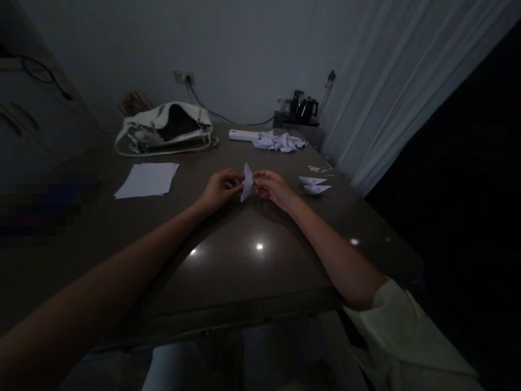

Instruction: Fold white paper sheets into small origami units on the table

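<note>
Over the middle of the dark table, a folded white paper boat (247, 183) is held upright on end between my two hands. My left hand (222, 189) pinches it from the left, thumb and fingers closed on its side. From the right, my right hand (273, 187) has its fingertips closed against the other side; some of its fingers are curled and hard to make out. To the right of my right hand lie two more folded paper boats (315, 185), close beside each other. A stack of white paper sheets (147, 180) lies left of my left hand.
A white handbag (166, 127) stands at the back left. Near the wall are a white handle-like object (243, 135) and a heap of folded white papers (280, 142). Small scraps (319, 169) lie at the right, and a black kettle (308, 109) stands behind.
</note>
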Available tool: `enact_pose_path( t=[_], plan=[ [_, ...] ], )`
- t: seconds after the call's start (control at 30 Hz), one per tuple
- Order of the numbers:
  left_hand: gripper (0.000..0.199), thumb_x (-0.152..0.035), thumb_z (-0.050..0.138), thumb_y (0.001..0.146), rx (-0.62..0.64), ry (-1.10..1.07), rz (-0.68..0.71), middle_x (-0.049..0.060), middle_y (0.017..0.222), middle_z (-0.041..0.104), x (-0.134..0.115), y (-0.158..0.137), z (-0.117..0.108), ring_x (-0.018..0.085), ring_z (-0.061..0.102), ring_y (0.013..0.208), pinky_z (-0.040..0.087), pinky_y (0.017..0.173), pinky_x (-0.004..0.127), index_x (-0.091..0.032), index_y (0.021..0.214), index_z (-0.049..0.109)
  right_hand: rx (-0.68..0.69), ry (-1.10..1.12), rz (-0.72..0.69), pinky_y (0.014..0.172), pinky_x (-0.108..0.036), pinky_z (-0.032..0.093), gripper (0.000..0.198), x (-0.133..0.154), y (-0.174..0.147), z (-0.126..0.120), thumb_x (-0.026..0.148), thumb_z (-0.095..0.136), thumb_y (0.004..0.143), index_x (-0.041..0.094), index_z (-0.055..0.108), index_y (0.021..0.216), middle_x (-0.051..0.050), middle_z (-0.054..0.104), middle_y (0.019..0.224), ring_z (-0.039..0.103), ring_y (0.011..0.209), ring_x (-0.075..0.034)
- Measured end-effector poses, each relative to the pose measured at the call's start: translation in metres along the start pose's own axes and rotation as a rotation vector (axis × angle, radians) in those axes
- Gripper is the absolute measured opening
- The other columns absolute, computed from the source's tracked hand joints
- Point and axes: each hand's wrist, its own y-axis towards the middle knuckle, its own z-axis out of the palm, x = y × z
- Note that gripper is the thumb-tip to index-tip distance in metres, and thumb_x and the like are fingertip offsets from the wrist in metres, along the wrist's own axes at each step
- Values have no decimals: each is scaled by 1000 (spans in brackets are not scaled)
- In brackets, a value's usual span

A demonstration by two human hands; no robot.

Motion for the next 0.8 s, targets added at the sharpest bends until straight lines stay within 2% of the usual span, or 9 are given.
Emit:
enact_pose_path(
  t=[0.23, 0.4, 0.5, 0.63, 0.8],
  plan=[
    [40, -46, 64, 76, 17, 62, 42, 7, 91, 63, -1, -1, 0, 14, 59, 68, 48, 59, 24, -13, 97, 71, 59, 80, 105, 43, -14, 38, 14, 7, -5, -1, 10, 61, 78, 16, 59, 90, 6, 56, 61, 51, 49, -5],
    [36, -43, 63, 77, 91, 127, 91, 8, 93, 64, -9, -2, -1, 15, 59, 69, 48, 60, 25, -14, 98, 72, 67, 94, 167, 39, -13, 34, 11, 6, -2, -5, 5, 61, 80, 15, 59, 85, 6, 53, 56, 43, 42, -4],
    [35, -42, 65, 77, 139, 179, 129, 7, 93, 65, -14, -3, -3, 15, 59, 68, 48, 63, 27, -17, 100, 73, 65, 74, 180, 37, -13, 33, 7, 5, -2, -4, 9, 63, 83, 14, 58, 83, 6, 54, 57, 40, 40, -3],
    [36, -44, 63, 80, 210, 333, 232, 9, 103, 65, -17, -5, -6, 19, 61, 78, 47, 69, 30, -18, 104, 72, 49, 29, 167, 37, -12, 33, 18, 3, -4, 1, 13, 71, 81, 16, 55, 89, 7, 55, 58, 40, 39, -3],
    [27, -37, 63, 80, 245, 313, 215, 8, 98, 66, -18, -5, -3, 19, 62, 79, 47, 70, 29, -17, 94, 74, 46, -25, 167, 37, -12, 33, 27, 2, -5, 3, 8, 74, 76, 15, 54, 93, 7, 56, 56, 41, 40, -3]
  ],
)
